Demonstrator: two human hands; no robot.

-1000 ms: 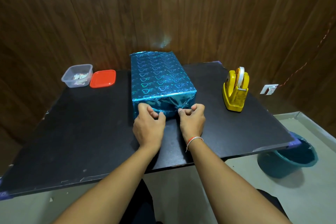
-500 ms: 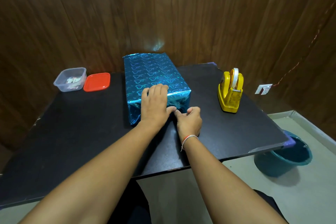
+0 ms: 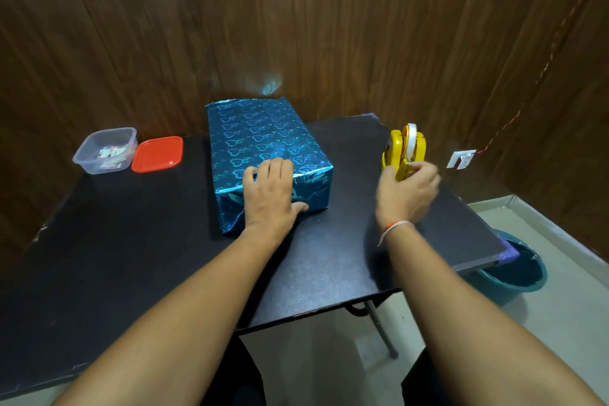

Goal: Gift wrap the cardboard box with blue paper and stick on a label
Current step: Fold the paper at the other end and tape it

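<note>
The box (image 3: pixel 260 132), wrapped in shiny blue paper with a heart pattern, lies in the middle of the black table (image 3: pixel 131 241). My left hand (image 3: pixel 270 194) lies flat over its near end, fingers straight on the top edge and palm pressing the folded paper against the end face. My right hand (image 3: pixel 405 194) is at the front of the yellow tape dispenser (image 3: pixel 400 145) to the right of the box. Its curled fingers pinch the tape end there, slightly blurred.
A clear plastic container (image 3: pixel 105 150) with small labels inside and its red lid (image 3: pixel 157 154) sit at the table's back left. A teal bucket (image 3: pixel 520 277) stands on the floor under the right corner. Wooden walls close in behind, with a wall socket (image 3: pixel 461 159) on the right.
My left hand went from pinching the end fold to pressing flat over it. My right hand left the box and moved right to the tape dispenser.
</note>
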